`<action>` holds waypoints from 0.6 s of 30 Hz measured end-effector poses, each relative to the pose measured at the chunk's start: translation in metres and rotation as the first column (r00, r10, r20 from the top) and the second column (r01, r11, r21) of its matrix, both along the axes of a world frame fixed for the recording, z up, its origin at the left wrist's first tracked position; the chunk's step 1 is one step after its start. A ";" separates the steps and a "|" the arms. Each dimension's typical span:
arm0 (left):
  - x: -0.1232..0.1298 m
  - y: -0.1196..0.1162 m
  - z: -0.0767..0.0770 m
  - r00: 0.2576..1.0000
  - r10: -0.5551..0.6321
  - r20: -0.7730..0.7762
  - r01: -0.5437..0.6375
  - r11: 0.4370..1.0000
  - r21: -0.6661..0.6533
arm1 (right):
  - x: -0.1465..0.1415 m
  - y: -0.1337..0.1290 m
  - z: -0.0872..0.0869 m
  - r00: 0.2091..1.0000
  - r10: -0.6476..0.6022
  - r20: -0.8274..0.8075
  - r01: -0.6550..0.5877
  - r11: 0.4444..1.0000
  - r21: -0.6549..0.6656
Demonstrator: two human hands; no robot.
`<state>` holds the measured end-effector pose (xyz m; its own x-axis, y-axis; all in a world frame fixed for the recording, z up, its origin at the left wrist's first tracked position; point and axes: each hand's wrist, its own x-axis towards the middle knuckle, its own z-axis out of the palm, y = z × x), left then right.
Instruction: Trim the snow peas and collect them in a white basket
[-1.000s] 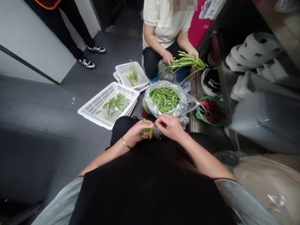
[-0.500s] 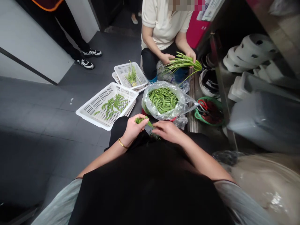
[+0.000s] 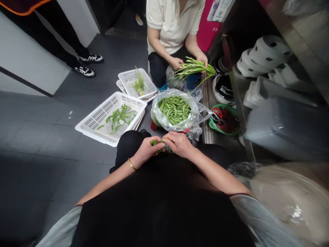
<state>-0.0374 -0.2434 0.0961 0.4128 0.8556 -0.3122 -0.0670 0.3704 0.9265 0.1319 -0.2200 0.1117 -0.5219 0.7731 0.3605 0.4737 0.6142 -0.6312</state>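
Plastic bag [image 3: 197, 115]: it is standing open, its mouth spreading wide, probably so that the green pods [image 3: 174, 109] filling it are staying easy to reach.
Left hand [image 3: 149, 149]: on the near side of the bag, it is curling around a few held pods [image 3: 153, 142], the thumb pressing them against the fingers, apparently to steady them for the other hand.
Right hand [image 3: 177, 144]: also just nearer than the bag, it is meeting the left, its fingertips bunching at those pods; whether they are pinching one I cannot tell, since the fingers are hiding the contact.
White basket [image 3: 92, 120]: it is sitting left of the bag, loose pods [image 3: 119, 116] lying scattered inside, perhaps placed there for being within the left hand's reach.
Co-worker: beyond the bag, a person in a pale shirt [image 3: 168, 24] is grasping long green stalks [image 3: 192, 68] with both hands, seemingly keeping the bunch together.
Green tub [image 3: 212, 124]: right of the bag, it is holding something red-handled [image 3: 217, 112].
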 end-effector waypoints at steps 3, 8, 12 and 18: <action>-0.004 0.009 -0.004 0.987 0.157 0.023 -0.156 0.987 -0.045 | 0.017 -0.005 -0.002 0.997 -0.042 0.058 0.043 0.999 -0.005; -0.022 0.028 -0.017 0.842 0.507 0.183 -0.479 0.860 -0.176 | 0.069 0.010 -0.004 0.940 0.183 0.287 -0.060 0.918 -0.392; -0.026 0.033 -0.022 0.899 0.379 0.218 -0.320 0.910 -0.264 | 0.073 0.063 -0.019 0.842 -0.038 0.538 0.298 0.864 -0.405; -0.019 0.031 -0.013 0.941 0.217 0.261 -0.125 0.936 -0.329 | 0.023 0.142 -0.044 0.627 -0.329 0.706 0.703 0.629 -0.332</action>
